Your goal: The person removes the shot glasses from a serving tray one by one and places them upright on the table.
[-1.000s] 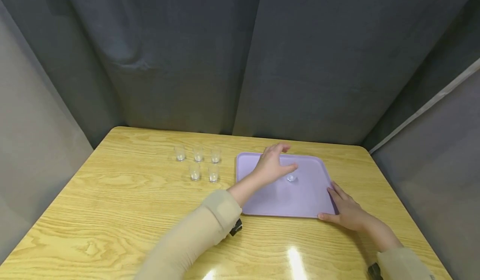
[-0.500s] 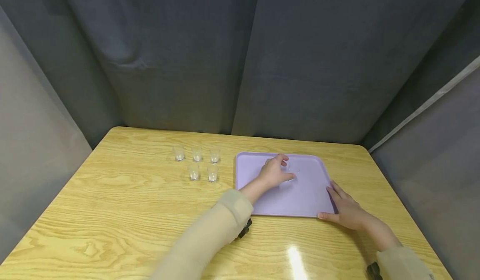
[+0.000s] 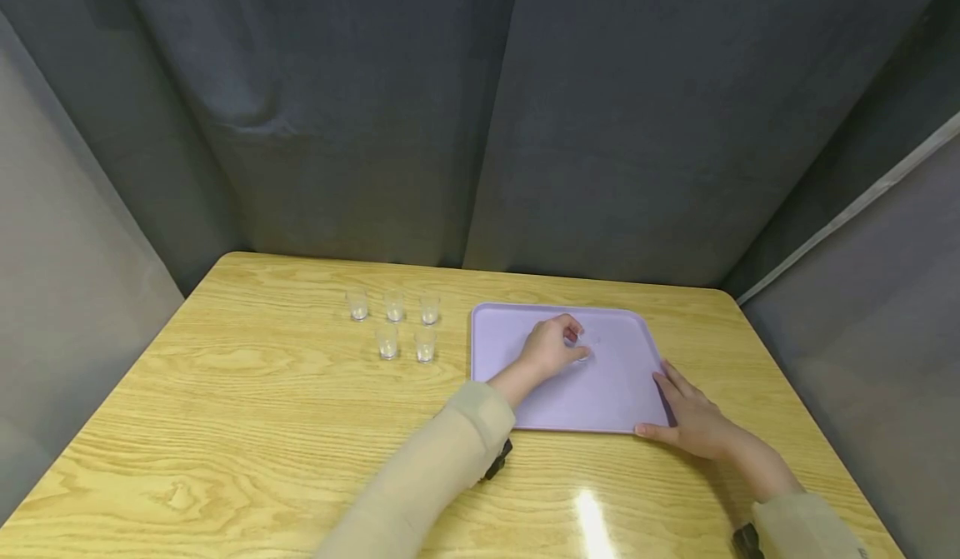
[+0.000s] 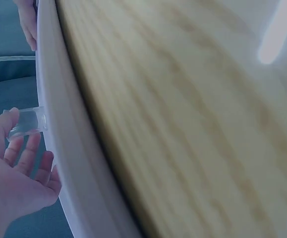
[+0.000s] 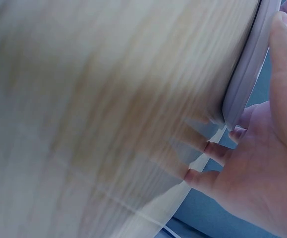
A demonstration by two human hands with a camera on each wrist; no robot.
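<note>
Dark grey curtains close in a pale wooden table (image 3: 247, 426) whose grain runs left to right. On its right half lies a lilac tray (image 3: 615, 392), a rounded rectangle with its long axis running across the table, parallel to the near edge. The left hand (image 3: 550, 348) reaches over the middle of the tray, fingers and thumb curled round a small clear cup (image 3: 582, 351) that stands on the tray floor; in the head view most of the cup is hidden by the fingers, so whether it is upright or slightly tipped cannot be told. The left wrist view shows the same cup (image 4: 28, 122) pinched at the fingertips of that hand (image 4: 14, 173), its length pointing away from the palm toward the tray's pale rim (image 4: 64, 129). The right hand (image 3: 693, 421) rests at the tray's near right corner, fingers straight and spread along the right edge, thumb along the near edge, touching the rim without curling round it; the right wrist view shows its fingers (image 5: 210, 148) flat on the table beside the rim (image 5: 247, 74). Well to the left of the tray stand five more clear cups (image 3: 395, 326), three in a back row and two in front, all upright and apart from one another.
</note>
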